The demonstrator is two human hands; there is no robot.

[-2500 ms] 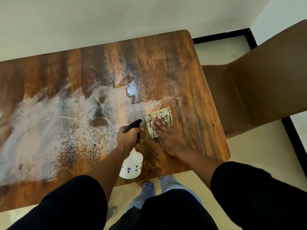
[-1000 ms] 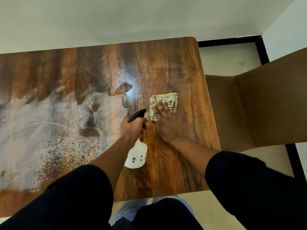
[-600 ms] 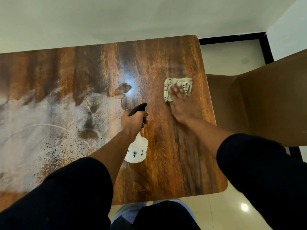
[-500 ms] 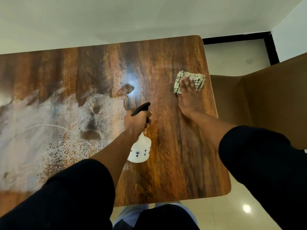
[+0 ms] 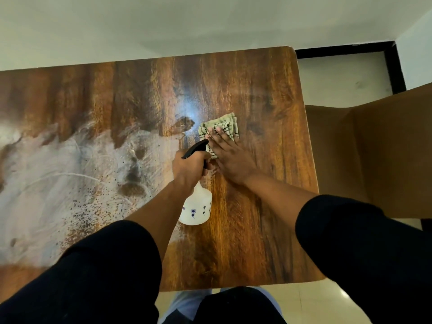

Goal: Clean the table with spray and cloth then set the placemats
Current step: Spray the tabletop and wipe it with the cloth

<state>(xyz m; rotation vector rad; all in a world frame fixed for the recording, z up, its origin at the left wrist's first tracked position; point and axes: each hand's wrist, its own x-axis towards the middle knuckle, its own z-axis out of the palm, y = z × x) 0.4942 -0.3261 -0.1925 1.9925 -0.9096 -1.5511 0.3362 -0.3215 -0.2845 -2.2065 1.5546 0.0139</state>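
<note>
Head view, looking down on a wood-grain bench [image 5: 257,230] set against a pale wall [image 5: 163,24].

Left hand [image 5: 189,167]: fingers curled round the neck of a spray bottle [image 5: 196,209], gripping it just under the black trigger head [image 5: 195,148]. The nozzle points away from the person, toward the far side of the bench. The bottle body is white and opaque with small dark blue motifs; whether it holds liquid, and how much, cannot be told through the wall. The bottle sits over the bench near its middle; whether its base touches the surface cannot be told.

Right hand [image 5: 230,160]: flat, fingers straight and together, pressing down on a folded cloth [image 5: 219,127]. The cloth is pale green-cream with dark check lines. It lies on the bench just beyond the trigger head, right of centre; only its far part and left edge show past the fingers [image 5: 217,134].

The two hands are close together, side by side, the thumb side of the right one almost against the bottle's trigger head.

Bench surface: a wide whitish smeared film with speckled edges [image 5: 58,183] covers the left half. The right half, under and around the cloth, shows bare brown grain with a small glare spot [image 5: 189,111] just left of the cloth.

Black sleeves [image 5: 350,242] cover both upper arms. A brown chair [image 5: 374,148] stands beside the right edge of the bench, on a light tiled floor [image 5: 339,78] with a black border strip.
</note>
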